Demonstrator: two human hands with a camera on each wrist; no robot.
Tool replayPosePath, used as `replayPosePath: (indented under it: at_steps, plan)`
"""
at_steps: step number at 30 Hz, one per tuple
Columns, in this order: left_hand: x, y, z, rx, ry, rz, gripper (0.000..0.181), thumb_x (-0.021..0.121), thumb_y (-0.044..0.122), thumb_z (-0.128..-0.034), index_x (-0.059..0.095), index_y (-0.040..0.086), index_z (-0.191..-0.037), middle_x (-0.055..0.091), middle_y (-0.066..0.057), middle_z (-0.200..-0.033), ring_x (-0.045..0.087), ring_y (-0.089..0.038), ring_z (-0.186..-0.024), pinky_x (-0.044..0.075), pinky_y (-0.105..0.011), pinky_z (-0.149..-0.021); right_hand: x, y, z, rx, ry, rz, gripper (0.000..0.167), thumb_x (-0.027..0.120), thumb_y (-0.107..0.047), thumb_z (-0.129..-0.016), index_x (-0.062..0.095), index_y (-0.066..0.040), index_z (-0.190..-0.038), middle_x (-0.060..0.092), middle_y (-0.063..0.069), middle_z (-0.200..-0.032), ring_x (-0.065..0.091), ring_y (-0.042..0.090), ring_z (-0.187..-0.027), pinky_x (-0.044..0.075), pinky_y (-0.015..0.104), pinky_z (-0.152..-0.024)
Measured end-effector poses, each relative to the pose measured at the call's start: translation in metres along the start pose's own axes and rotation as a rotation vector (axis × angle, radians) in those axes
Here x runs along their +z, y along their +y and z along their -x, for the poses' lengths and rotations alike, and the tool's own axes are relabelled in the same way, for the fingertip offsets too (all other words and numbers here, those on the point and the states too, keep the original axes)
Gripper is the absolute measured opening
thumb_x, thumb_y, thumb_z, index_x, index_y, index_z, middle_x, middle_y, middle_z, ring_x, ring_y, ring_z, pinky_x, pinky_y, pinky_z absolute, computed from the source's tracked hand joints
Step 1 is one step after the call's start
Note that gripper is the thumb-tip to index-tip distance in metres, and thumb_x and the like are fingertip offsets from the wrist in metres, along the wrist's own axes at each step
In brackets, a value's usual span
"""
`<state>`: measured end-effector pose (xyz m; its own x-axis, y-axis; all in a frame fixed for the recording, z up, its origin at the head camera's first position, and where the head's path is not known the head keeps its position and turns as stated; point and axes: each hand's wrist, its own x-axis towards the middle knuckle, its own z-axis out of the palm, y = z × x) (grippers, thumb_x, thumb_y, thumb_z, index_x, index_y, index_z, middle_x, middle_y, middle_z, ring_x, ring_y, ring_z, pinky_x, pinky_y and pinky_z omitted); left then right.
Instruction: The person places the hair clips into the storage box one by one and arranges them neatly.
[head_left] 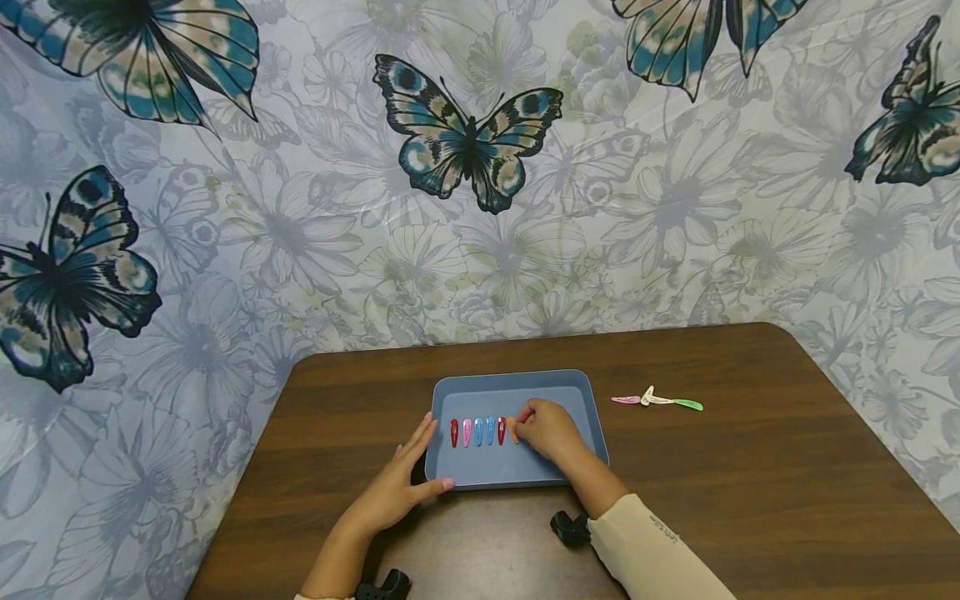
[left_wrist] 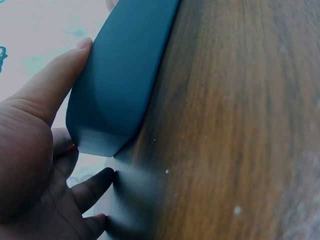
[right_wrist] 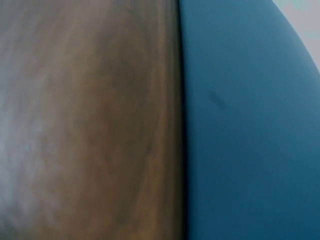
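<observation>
A blue-grey tray lies on the table, with a row of snap hair clips in it: a red clip, a pink clip, two blue clips, another red clip and an orange hair clip at the row's right end. My right hand reaches over the tray and pinches the orange clip, partly covering it. At the tray's front left corner rests my left hand, fingers extended along the left side and thumb on the front rim. The left wrist view shows that thumb touching the tray wall.
To the right of the tray, more hair clips lie touching in a line: a pink one, white ones and a green one. The brown wooden table meets a butterfly-patterned cloth behind. The right wrist view shows only tray wall and table.
</observation>
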<state>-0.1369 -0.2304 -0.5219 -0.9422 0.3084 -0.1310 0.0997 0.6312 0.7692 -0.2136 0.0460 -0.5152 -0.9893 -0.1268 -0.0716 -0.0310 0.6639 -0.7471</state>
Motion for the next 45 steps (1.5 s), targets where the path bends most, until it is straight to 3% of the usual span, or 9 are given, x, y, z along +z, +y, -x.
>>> replayPosePath:
  at_steps: [18,27,37,45]
  plan:
    - [0.0,0.003,0.0,-0.007,0.0,-0.007,0.1,0.074,0.049,-0.0887,0.013,0.027,-0.164,-0.001,0.007,-0.173,0.003,-0.034,-0.159,-0.003,-0.066,-0.124,0.001,0.003,0.002,0.013,0.016,-0.006,0.011,0.072,-0.017,-0.088,0.064,-0.01,-0.085,0.06,0.001,-0.071,0.053,0.015,-0.064,0.041,0.026,-0.057]
    - [0.0,0.004,-0.001,-0.017,0.002,-0.009,0.099,0.074,0.049,-0.0884,0.014,0.028,-0.164,0.0,0.008,-0.173,0.002,-0.036,-0.159,-0.003,-0.067,-0.123,-0.006,0.005,0.005,0.022,-0.016,-0.117,0.017,0.071,-0.02,-0.092,0.067,-0.007,-0.103,0.065,0.001,-0.076,0.058,0.013,-0.064,0.043,0.027,-0.059]
    - [0.001,0.001,-0.001,-0.021,0.001,0.006,0.1,0.074,0.051,-0.0882,0.012,0.03,-0.164,-0.001,0.008,-0.173,0.001,-0.037,-0.159,-0.004,-0.068,-0.123,-0.017,0.003,0.007,-0.008,0.061,-0.258,0.022,0.073,-0.017,-0.09,0.072,-0.011,-0.111,0.066,0.003,-0.093,0.055,0.012,-0.073,0.046,0.026,-0.066]
    - [0.001,0.001,-0.001,-0.014,0.005,-0.001,0.1,0.074,0.049,-0.0887,0.012,0.028,-0.164,-0.001,0.009,-0.173,0.002,-0.036,-0.159,-0.004,-0.068,-0.123,-0.026,0.001,0.009,-0.071,0.069,-0.368,0.025,0.074,-0.014,-0.091,0.07,-0.005,-0.113,0.068,0.007,-0.097,0.057,0.012,-0.076,0.046,0.02,-0.063]
